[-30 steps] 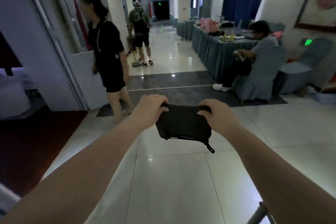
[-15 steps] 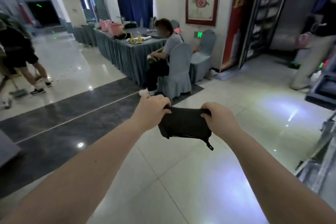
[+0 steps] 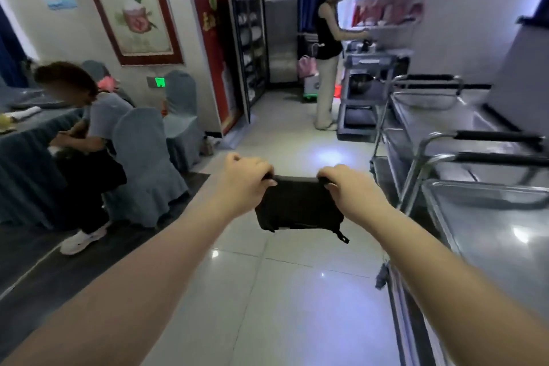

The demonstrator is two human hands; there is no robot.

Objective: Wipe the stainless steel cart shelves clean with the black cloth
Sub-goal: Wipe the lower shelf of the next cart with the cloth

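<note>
The folded black cloth (image 3: 298,206) hangs in the air in front of me, stretched between both hands. My left hand (image 3: 242,180) grips its upper left corner and my right hand (image 3: 352,190) grips its upper right corner. A small loop dangles from the cloth's lower right. To the right stands a stainless steel cart (image 3: 487,226) with a shiny top shelf and black-padded handle bars. A second steel cart (image 3: 427,116) stands just behind it. The cloth is left of the carts and touches neither.
A person sits on a covered chair (image 3: 139,163) at a draped table on the left. Another person (image 3: 326,50) stands at a grey trolley (image 3: 361,98) farther back. Pale floor tiles lie ahead between chairs and carts; a dark carpet strip lies to the left.
My view has swung to the right, from the corridor to the wall with the carts. Both hands keep the same hold on the cloth.
</note>
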